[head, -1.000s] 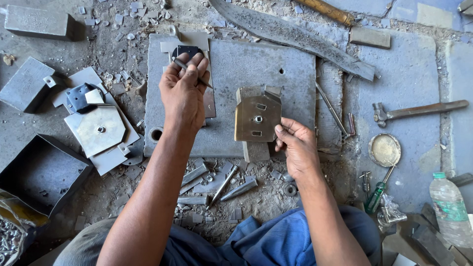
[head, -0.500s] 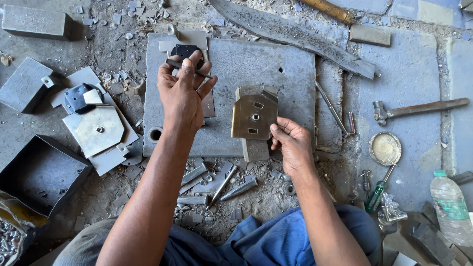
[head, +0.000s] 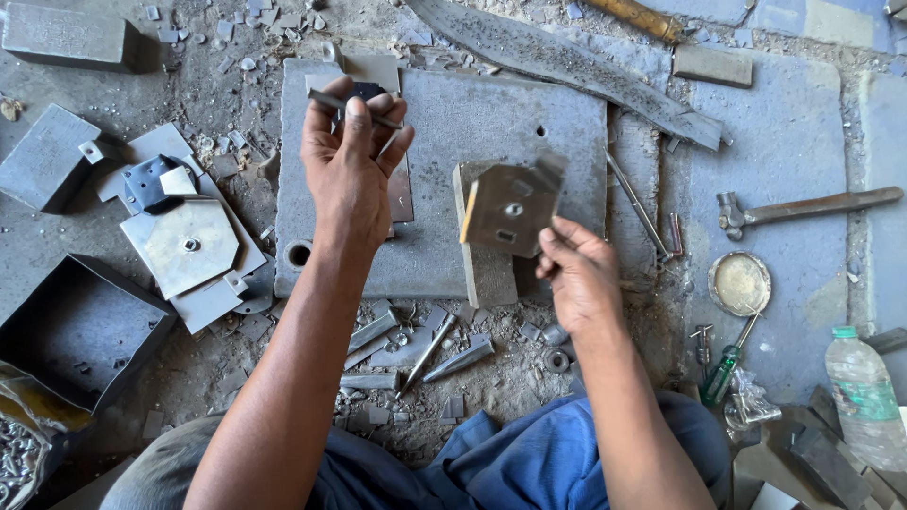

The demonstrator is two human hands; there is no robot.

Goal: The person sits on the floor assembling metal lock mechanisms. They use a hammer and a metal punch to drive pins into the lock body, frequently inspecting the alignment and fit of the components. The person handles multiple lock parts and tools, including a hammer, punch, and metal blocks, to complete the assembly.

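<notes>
Bracket plate [head: 510,210] — folded sheet-metal piece with holes — is now tipped up off the steel slab [head: 444,123], held at its lower right corner by the right hand [head: 578,274]. Half a second ago it lay nearly flat on the slab; now its bright edge faces the camera, blurred, so it's mid-lift or mid-turn. Right fingers [head: 557,247] pinched narrow on that corner.

Left hand [head: 351,156] has risen too: a second ago it was low over the slab's far-left edge, now it's up, fingers [head: 378,111] curled around a small dark part [head: 364,92] with a thin rod [head: 331,98] poking out to their left. Exact grip on the rod: cannot tell.

So both pieces are off the slab and in hand, well apart from each other.

Around:
- beyond the right fingers: long rod [head: 635,203] on the slab's edge, hammer [head: 803,208] further out, round tin lid [head: 740,282], green-handled screwdriver [head: 723,373], plastic bottle [head: 864,392]
- left of the left fingers: stacked cut plates [head: 184,241], dark tray [head: 80,326]
- near side, between the arms: loose punches and offcuts [head: 416,345] on the floor [head: 189,368]

Nothing lies between the two hands; the slab under them holds only a flat strip [head: 402,194] beneath the left wrist.
</notes>
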